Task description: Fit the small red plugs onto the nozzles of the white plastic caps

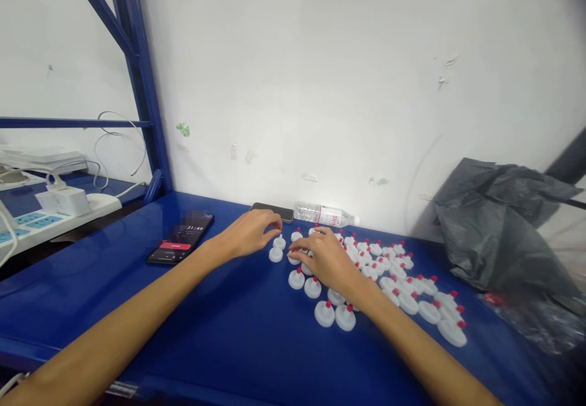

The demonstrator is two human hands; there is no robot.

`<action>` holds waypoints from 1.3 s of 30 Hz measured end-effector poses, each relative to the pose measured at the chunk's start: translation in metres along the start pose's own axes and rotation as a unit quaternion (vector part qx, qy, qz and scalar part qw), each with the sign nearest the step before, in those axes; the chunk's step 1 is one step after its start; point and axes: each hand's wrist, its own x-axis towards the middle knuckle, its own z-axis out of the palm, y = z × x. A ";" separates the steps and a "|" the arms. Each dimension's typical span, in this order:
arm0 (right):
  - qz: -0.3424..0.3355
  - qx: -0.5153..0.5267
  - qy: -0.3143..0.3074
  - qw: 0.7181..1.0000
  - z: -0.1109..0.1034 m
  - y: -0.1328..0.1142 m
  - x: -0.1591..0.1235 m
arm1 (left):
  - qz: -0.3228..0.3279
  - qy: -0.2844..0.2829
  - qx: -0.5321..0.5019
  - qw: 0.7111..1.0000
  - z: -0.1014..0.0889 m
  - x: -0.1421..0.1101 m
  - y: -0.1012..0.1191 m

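In my head view, my left hand (256, 233) narrows its fingertips beside two white discs (275, 254); I cannot tell whether it grips one. My right hand (327, 256), fingers slightly parted, reaches over some of at least thirty red-tipped discs (325, 314) on one blue table (238, 333), its hold unclear. One lit phone (176, 253), one dark phone (280, 212), one bottle (323, 213).

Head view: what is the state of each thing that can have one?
Smartphone: screen lit, showing 31:49.
Dark phone: lying flat, unlit.
Water bottle: lying sideways, capped.
Red-tipped white caps: mostly base-down.
Adapter: apparently plugged into power strip.
Grey plastic bag: crumpled.
Left hand: curled by a red tip; grip unclear.
Right hand: bent over caps; grip unclear.
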 end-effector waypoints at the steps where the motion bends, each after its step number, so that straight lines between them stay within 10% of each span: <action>1: 0.005 0.000 -0.001 1.000 -0.001 0.000 0.000 | 0.007 0.004 -0.011 1.000 0.004 0.000 0.001; 11: 0.041 -0.004 0.023 0.999 -0.008 -0.007 0.000 | -0.017 0.054 -0.132 0.990 0.038 0.006 -0.008; 27: 0.049 -0.066 0.108 0.991 -0.008 -0.001 -0.001 | -0.093 0.091 -0.443 0.887 0.017 0.006 0.021; 39: 0.021 -0.065 0.125 0.990 -0.007 0.001 -0.003 | -0.082 0.056 -0.460 0.882 0.022 0.008 0.019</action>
